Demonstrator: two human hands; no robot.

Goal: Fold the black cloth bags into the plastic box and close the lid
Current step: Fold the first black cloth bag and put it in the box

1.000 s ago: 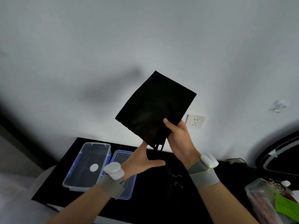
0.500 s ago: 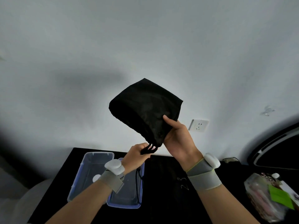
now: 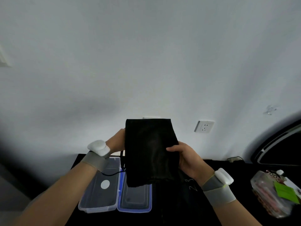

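Above table, hands hold bag.

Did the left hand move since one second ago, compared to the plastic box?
Yes. The left hand rose from above the box to the bag's left edge, farther from the box.

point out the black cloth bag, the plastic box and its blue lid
black cloth bag (image 3: 149,152), head view, middle of the folded cloth
plastic box (image 3: 99,195), head view, clear floor beside the white sticker
blue lid (image 3: 135,199), head view, inner panel
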